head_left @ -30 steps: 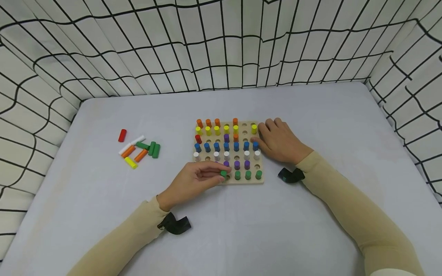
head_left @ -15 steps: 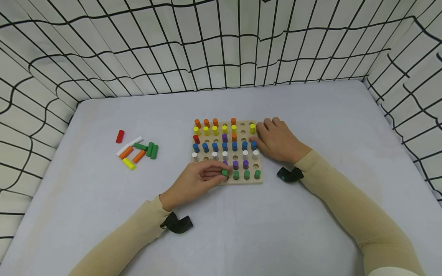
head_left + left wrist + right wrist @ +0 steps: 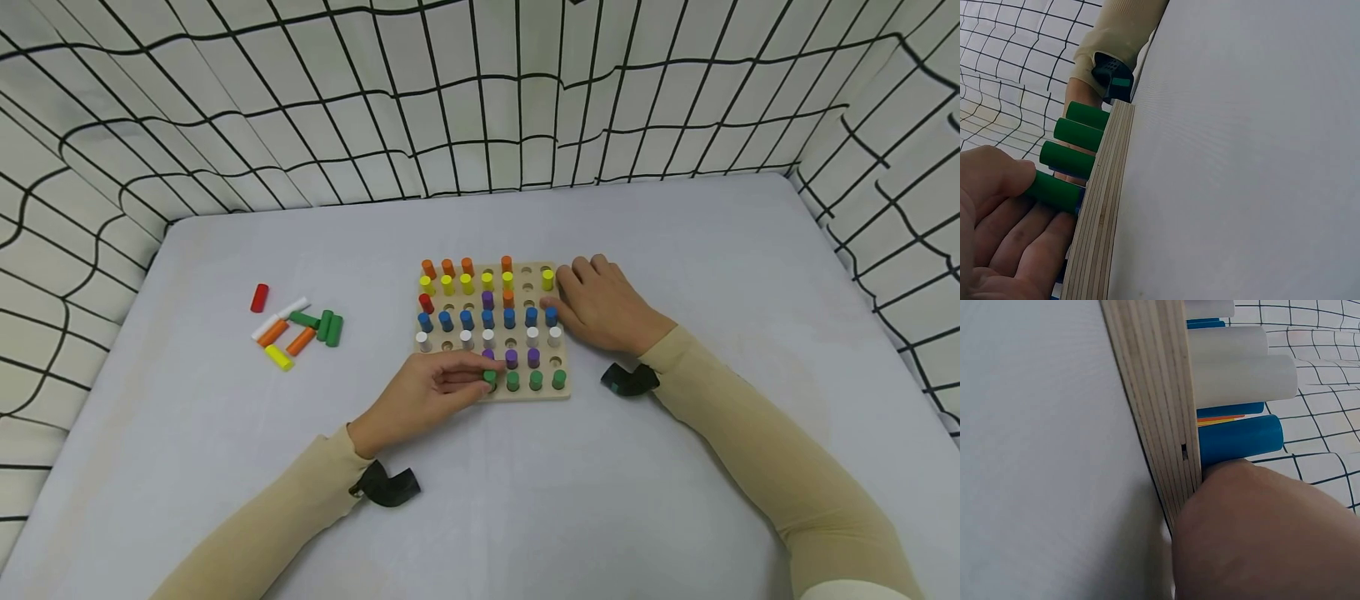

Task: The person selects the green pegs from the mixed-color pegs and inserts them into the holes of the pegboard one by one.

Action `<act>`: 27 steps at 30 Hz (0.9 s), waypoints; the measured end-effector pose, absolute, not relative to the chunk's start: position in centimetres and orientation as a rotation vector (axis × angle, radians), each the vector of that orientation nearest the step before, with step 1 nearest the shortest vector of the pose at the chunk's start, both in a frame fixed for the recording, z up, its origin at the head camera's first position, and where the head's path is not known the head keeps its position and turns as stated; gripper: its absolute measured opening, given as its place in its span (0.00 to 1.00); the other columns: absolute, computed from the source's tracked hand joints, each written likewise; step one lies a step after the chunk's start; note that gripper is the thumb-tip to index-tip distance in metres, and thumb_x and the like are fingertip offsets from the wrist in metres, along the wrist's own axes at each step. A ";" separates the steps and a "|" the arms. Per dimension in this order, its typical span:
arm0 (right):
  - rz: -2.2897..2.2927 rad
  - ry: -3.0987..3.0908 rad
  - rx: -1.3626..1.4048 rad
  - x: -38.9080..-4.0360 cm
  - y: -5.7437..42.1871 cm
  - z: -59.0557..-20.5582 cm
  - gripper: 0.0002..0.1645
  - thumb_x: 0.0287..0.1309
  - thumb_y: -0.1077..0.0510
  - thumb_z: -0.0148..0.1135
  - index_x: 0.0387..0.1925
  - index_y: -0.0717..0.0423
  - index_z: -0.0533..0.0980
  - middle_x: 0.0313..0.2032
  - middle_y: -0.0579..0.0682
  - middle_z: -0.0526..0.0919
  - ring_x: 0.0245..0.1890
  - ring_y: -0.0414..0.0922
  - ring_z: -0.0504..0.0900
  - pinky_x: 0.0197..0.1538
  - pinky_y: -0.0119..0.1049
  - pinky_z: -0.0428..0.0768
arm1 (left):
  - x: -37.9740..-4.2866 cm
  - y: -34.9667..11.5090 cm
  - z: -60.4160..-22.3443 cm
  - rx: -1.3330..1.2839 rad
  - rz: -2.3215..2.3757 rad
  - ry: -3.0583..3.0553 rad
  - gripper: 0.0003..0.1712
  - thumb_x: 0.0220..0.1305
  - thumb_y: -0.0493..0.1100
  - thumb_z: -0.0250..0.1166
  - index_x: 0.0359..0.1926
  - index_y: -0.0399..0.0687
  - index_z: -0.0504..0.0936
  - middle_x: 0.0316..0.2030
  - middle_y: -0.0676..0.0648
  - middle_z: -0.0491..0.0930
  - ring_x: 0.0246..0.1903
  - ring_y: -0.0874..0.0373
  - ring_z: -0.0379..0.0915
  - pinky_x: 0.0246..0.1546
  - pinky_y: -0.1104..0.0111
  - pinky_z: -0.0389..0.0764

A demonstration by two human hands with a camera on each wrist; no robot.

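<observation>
In the middle of the head view, the left hand (image 3: pixel 427 396) pinches a green peg (image 3: pixel 490 380) between thumb and fingers above the near row of a wooden pegboard (image 3: pixel 528 397). That view hides the peg's lower part; the left wrist view shows its side, tilted, with its lower end at the board. Whether it sits in a hole I cannot tell. Beyond it, three green pegs (image 3: pixel 1077 134) stand in line, and the board's edge shows plywood layers, which the head view does not resolve.

The right hand (image 3: pixel 611 308), right of centre in the head view, lies at the board's right edge, fingers loosely bent and holding no peg, its thumb near the end blue peg (image 3: pixel 552 317). The right wrist view shows only a rounded part of this hand, lower right, against a blue peg, with white pegs (image 3: pixel 1244 381) above and a small dark notch (image 3: pixel 1184 452) in the edge.

Only the head view shows the loose pegs at left: a red peg (image 3: pixel 259 297) apart, and white, orange, green and yellow pegs (image 3: pixel 279 357) clustered below it.
</observation>
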State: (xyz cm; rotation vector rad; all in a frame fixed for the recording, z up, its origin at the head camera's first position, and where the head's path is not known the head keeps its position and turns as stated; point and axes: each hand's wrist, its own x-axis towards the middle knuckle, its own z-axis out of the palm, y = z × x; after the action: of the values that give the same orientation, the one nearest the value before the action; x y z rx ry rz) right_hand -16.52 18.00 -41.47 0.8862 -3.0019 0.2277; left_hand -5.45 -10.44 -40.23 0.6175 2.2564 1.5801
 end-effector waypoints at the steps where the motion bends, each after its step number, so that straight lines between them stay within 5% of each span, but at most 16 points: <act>1: 0.226 -3.002 0.886 -16.5 18.0 -41.5 0.27 0.78 0.38 0.47 0.55 0.57 0.72 0.44 0.57 0.78 0.46 0.55 0.73 0.53 0.49 0.75 | -5.5 -10.4 -40.3 0.620 1.583 2.255 0.16 0.70 0.36 0.67 0.57 0.45 0.85 0.58 0.44 0.86 0.55 0.53 0.87 0.52 0.70 0.88; 27: 0.225 -3.013 0.884 -16.5 18.0 -41.3 0.28 0.78 0.38 0.47 0.56 0.57 0.72 0.44 0.56 0.78 0.47 0.55 0.73 0.54 0.50 0.75 | -5.4 -10.4 -40.5 0.717 1.579 2.318 0.17 0.68 0.34 0.68 0.57 0.45 0.85 0.55 0.44 0.88 0.54 0.54 0.88 0.53 0.70 0.88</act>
State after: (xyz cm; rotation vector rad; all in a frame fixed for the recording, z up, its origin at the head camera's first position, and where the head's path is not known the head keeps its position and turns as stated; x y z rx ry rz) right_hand -16.48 17.95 -41.33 0.8839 -3.0127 0.2251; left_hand -5.42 -10.37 -40.52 0.7167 2.3180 1.5786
